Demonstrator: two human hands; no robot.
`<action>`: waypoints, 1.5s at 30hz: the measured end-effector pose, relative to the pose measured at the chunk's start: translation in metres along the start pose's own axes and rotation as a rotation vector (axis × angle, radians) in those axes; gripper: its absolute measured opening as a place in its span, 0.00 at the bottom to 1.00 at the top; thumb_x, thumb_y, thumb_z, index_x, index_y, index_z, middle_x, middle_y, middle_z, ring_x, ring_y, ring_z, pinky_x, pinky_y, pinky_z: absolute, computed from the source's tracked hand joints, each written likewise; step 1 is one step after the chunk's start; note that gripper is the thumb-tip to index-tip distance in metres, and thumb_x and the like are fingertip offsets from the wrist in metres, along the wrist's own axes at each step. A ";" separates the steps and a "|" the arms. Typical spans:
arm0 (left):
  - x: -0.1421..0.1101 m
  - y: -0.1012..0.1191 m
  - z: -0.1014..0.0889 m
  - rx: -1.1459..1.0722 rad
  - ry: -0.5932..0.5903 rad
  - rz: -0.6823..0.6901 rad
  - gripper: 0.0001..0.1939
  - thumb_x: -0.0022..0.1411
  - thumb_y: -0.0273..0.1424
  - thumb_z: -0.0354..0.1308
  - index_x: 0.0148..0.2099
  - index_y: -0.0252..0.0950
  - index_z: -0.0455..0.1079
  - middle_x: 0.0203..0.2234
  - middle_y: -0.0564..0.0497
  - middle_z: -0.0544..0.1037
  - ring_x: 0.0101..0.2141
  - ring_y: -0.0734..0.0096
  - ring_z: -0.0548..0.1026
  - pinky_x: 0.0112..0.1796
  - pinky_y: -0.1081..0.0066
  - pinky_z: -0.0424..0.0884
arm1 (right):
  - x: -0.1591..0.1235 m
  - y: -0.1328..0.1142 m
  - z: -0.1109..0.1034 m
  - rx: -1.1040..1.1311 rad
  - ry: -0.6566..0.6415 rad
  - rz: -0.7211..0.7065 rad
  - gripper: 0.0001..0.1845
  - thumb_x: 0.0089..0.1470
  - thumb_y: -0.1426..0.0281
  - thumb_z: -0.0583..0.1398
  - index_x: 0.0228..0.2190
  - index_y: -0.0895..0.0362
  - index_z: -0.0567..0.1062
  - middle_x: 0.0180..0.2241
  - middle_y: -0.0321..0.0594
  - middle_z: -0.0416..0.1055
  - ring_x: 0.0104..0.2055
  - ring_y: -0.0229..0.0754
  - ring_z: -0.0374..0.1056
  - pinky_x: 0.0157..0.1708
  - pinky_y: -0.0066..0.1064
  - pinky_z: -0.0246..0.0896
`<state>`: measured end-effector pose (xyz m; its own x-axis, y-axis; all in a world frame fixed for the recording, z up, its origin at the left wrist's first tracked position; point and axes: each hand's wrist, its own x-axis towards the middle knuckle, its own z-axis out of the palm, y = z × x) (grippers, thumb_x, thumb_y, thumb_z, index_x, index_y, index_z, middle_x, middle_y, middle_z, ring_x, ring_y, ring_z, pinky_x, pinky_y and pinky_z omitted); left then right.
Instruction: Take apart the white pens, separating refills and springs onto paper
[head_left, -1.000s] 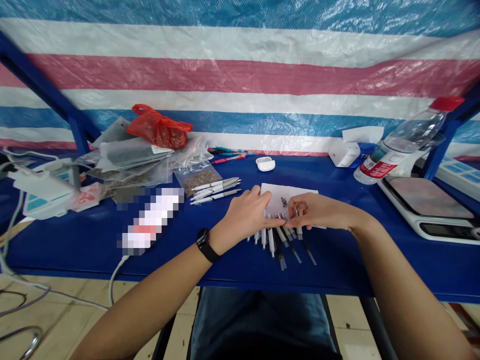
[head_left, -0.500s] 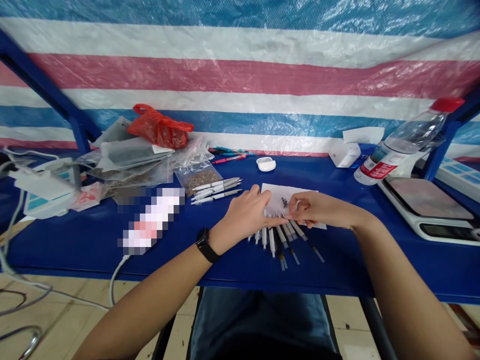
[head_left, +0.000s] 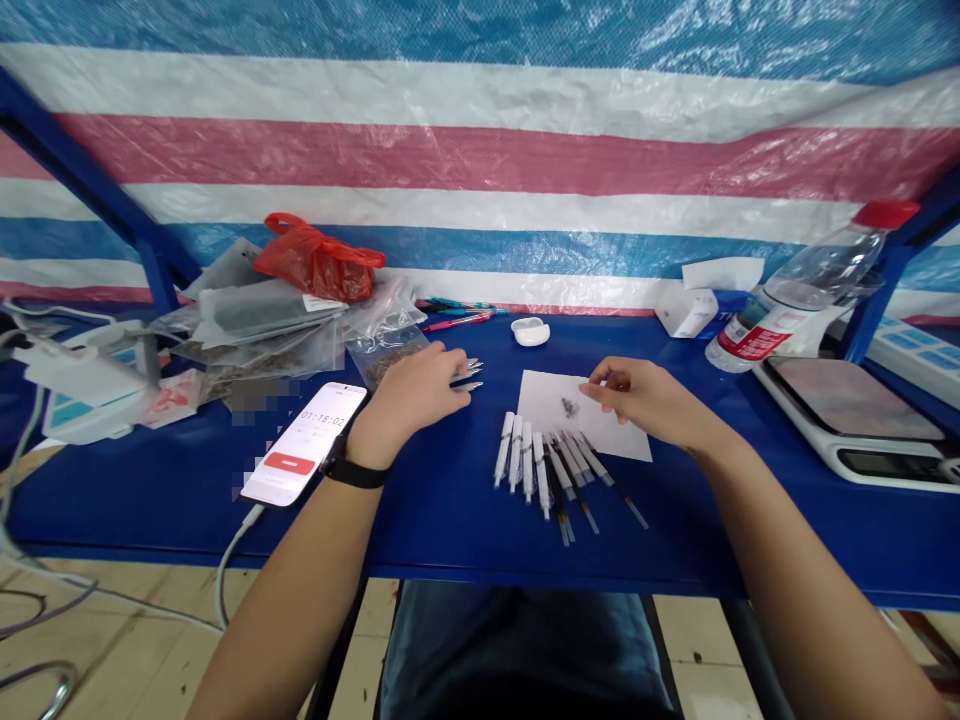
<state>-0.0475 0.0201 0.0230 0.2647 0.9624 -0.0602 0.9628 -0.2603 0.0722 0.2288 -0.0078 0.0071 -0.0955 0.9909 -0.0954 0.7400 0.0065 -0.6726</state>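
My left hand (head_left: 420,395) reaches over a small group of white pens (head_left: 471,386). Its fingers are bent, with a gap between thumb and forefinger, and it hides most of the pens' barrels. Over the right part of a white sheet of paper (head_left: 544,395), my right hand (head_left: 637,395) has thumb and forefinger pinched together; anything between them is too small to make out. Tiny dark pieces (head_left: 569,408) lie on the sheet beside those fingertips. In front, several white pen barrels (head_left: 527,462) lie side by side, next to pen front sections with thin refills (head_left: 634,505) sticking out.
A lit phone (head_left: 304,445) on a cable lies beside my left wrist. Plastic bags (head_left: 262,310) and a red bag (head_left: 322,262) are piled at back left. A white case (head_left: 530,332) sits behind the paper. At right stand a tilted bottle (head_left: 806,290) and a scale (head_left: 855,400).
My left hand has moved left, from the pen parts by the paper to the group of white pens. My right hand has shifted slightly up and right, uncovering more of the paper.
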 end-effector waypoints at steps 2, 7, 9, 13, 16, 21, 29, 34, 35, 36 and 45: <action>0.001 -0.005 0.000 0.011 -0.051 0.031 0.09 0.61 0.31 0.57 0.45 0.40 0.70 0.42 0.47 0.76 0.40 0.57 0.78 0.35 0.67 0.66 | 0.000 -0.001 0.000 -0.033 0.017 -0.001 0.21 0.54 0.49 0.59 0.31 0.54 0.74 0.22 0.36 0.70 0.24 0.40 0.66 0.24 0.31 0.54; 0.000 -0.004 0.001 -0.001 -0.013 0.009 0.11 0.60 0.29 0.57 0.47 0.39 0.68 0.42 0.46 0.77 0.42 0.55 0.78 0.34 0.66 0.64 | -0.001 -0.007 0.000 -0.066 0.026 0.026 0.18 0.54 0.51 0.59 0.31 0.54 0.74 0.22 0.36 0.70 0.25 0.42 0.67 0.27 0.32 0.56; 0.001 -0.004 0.003 0.000 -0.023 0.006 0.10 0.59 0.28 0.58 0.45 0.39 0.70 0.42 0.45 0.78 0.42 0.53 0.78 0.34 0.66 0.65 | -0.001 -0.008 0.001 -0.078 0.031 0.029 0.17 0.55 0.52 0.58 0.31 0.54 0.74 0.22 0.37 0.71 0.26 0.42 0.67 0.28 0.33 0.57; 0.004 -0.002 0.007 0.030 -0.044 0.013 0.05 0.58 0.28 0.58 0.38 0.38 0.72 0.40 0.44 0.80 0.41 0.51 0.79 0.33 0.65 0.65 | -0.001 -0.007 0.001 -0.076 0.045 0.010 0.19 0.55 0.51 0.59 0.31 0.54 0.75 0.23 0.38 0.72 0.27 0.44 0.68 0.28 0.33 0.57; 0.004 0.005 0.009 0.057 -0.039 0.016 0.03 0.56 0.28 0.59 0.35 0.37 0.72 0.37 0.44 0.80 0.38 0.52 0.79 0.31 0.65 0.65 | -0.001 -0.006 0.002 -0.043 0.059 -0.012 0.23 0.55 0.46 0.59 0.30 0.54 0.75 0.22 0.38 0.71 0.26 0.43 0.67 0.28 0.33 0.56; 0.000 0.023 0.009 0.037 0.127 0.089 0.05 0.62 0.29 0.55 0.38 0.37 0.72 0.29 0.47 0.79 0.35 0.54 0.78 0.37 0.61 0.67 | -0.002 -0.009 0.007 0.014 0.071 -0.075 0.31 0.53 0.37 0.57 0.26 0.53 0.71 0.21 0.37 0.69 0.25 0.41 0.65 0.29 0.33 0.56; -0.013 0.053 0.020 -0.234 0.380 0.512 0.18 0.77 0.34 0.41 0.52 0.40 0.73 0.40 0.48 0.77 0.35 0.68 0.75 0.36 0.69 0.66 | -0.010 -0.025 0.035 0.298 0.095 -0.293 0.37 0.60 0.34 0.48 0.21 0.53 0.67 0.23 0.37 0.65 0.25 0.39 0.58 0.30 0.33 0.55; -0.015 0.062 0.027 -0.370 0.350 0.419 0.18 0.78 0.38 0.41 0.57 0.42 0.70 0.40 0.48 0.74 0.35 0.69 0.75 0.33 0.72 0.65 | -0.009 -0.022 0.043 0.459 0.284 -0.304 0.35 0.60 0.36 0.51 0.18 0.52 0.63 0.22 0.36 0.59 0.25 0.40 0.54 0.30 0.35 0.53; -0.015 0.064 0.028 -0.407 0.328 0.401 0.18 0.78 0.38 0.41 0.55 0.41 0.70 0.37 0.49 0.74 0.34 0.69 0.74 0.33 0.71 0.64 | -0.009 -0.021 0.043 0.464 0.317 -0.306 0.35 0.60 0.36 0.51 0.18 0.52 0.61 0.21 0.35 0.57 0.25 0.40 0.53 0.30 0.36 0.52; -0.015 0.066 0.029 -0.467 0.294 0.388 0.18 0.78 0.39 0.41 0.51 0.40 0.71 0.34 0.51 0.73 0.32 0.69 0.73 0.32 0.71 0.64 | -0.010 -0.021 0.043 0.456 0.343 -0.306 0.36 0.60 0.36 0.51 0.17 0.51 0.59 0.20 0.35 0.55 0.24 0.40 0.52 0.29 0.36 0.52; -0.011 0.059 0.026 -1.158 -0.119 0.499 0.20 0.75 0.47 0.45 0.39 0.37 0.65 0.20 0.60 0.55 0.20 0.76 0.57 0.24 0.74 0.56 | -0.009 -0.020 0.039 0.495 0.396 -0.580 0.20 0.63 0.52 0.59 0.27 0.53 0.69 0.25 0.33 0.64 0.24 0.37 0.58 0.26 0.32 0.56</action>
<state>0.0076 -0.0082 0.0016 0.6452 0.7510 0.1405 0.1625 -0.3146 0.9352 0.1884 -0.0217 -0.0072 -0.0607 0.8239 0.5635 0.2614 0.5580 -0.7876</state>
